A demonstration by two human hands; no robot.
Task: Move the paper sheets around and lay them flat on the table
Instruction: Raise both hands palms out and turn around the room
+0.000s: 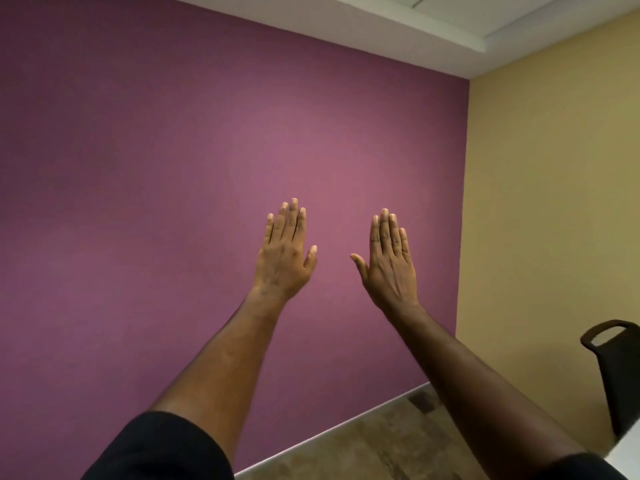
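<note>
A purple wall (173,168) fills the view behind both hands, meeting a tan wall (554,202) beyond the right hand. A strip of floor (398,445) lies below the forearms, and a dark chair back (616,368) stands off to the right of the right arm. The left hand (284,258) and right hand (389,265) are raised side by side, apart, flat and spread, grasping nothing. No paper sheets and no table can be made out here. Judging from the task, sheets would be light, limp and easily creased, best taken at 2 corners or an edge. Nothing crowds the hands.
</note>
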